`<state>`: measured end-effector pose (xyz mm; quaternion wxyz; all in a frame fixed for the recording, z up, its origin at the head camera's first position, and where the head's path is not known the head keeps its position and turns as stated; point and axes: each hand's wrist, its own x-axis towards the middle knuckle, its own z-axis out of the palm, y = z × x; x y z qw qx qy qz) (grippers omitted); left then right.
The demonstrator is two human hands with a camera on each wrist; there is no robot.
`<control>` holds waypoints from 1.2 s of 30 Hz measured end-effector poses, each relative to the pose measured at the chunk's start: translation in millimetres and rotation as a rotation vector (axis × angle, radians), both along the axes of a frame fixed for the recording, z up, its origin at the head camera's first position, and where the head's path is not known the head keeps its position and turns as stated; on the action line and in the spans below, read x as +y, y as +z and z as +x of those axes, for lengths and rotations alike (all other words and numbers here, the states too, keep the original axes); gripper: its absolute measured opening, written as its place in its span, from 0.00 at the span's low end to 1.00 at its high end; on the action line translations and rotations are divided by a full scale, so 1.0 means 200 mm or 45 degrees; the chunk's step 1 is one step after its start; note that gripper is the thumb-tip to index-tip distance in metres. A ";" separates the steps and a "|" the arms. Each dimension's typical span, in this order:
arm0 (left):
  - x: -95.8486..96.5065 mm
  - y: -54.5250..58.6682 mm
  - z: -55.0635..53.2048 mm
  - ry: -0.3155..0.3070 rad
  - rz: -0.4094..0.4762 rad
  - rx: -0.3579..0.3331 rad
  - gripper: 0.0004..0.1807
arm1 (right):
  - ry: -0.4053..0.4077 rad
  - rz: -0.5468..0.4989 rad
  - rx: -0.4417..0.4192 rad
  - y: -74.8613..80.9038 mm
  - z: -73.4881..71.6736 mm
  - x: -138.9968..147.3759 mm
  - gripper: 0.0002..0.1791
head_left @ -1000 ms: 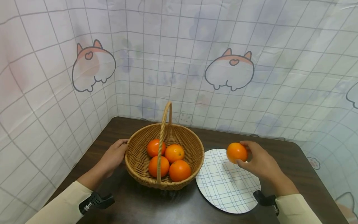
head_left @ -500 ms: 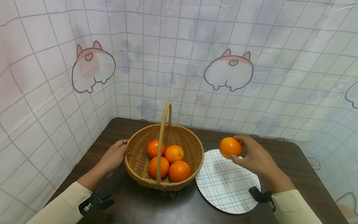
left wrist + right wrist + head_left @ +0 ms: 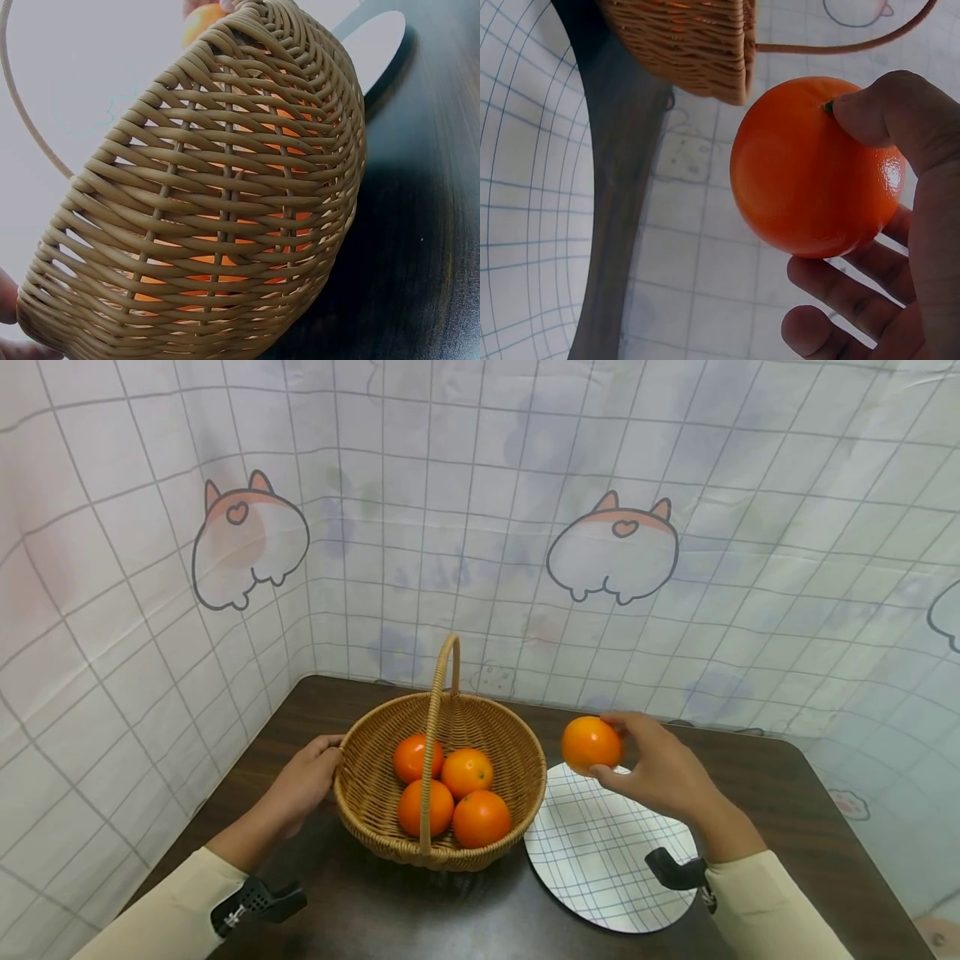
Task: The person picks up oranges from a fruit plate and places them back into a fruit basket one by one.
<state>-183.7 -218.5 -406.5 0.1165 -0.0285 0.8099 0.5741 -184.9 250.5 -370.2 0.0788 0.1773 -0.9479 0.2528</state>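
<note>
My right hand (image 3: 663,772) holds an orange (image 3: 592,745) between thumb and fingers, raised over the back left of the plate. In the right wrist view the thumb presses near the green stem spot of the orange (image 3: 810,172), with fingers beneath it. My left hand (image 3: 307,777) grips the left rim of a wicker basket (image 3: 367,810). In the left wrist view its fingertips (image 3: 7,300) show at the basket's rim, and the woven side (image 3: 225,187) fills most of that view. Several oranges (image 3: 482,818) lie inside the basket, under its tall arched handle (image 3: 435,710).
A round white plate (image 3: 615,860) with a blue grid pattern lies right of the basket on the dark wooden table (image 3: 360,910). A white grid-patterned curtain (image 3: 480,527) with cartoon figures stands behind and on both sides of the table.
My right hand has carried the orange left and slightly up, from over the plate's middle toward the basket. The left hand and the basket have stayed put.
</note>
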 end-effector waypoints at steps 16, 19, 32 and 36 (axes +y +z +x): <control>0.00 0.00 0.00 -0.005 -0.003 0.002 0.30 | 0.044 -0.022 -0.036 0.03 -0.02 -0.16 0.40; 0.00 0.00 0.00 -0.005 0.002 0.003 0.30 | 0.062 -0.028 -0.036 0.04 -0.02 -0.19 0.40; 0.00 0.00 0.01 -0.008 0.018 0.013 0.30 | 0.122 -0.052 -0.026 0.03 -0.03 -0.29 0.40; 0.00 0.00 0.01 -0.003 0.015 0.013 0.30 | 0.139 -0.045 -0.046 0.02 -0.03 -0.32 0.41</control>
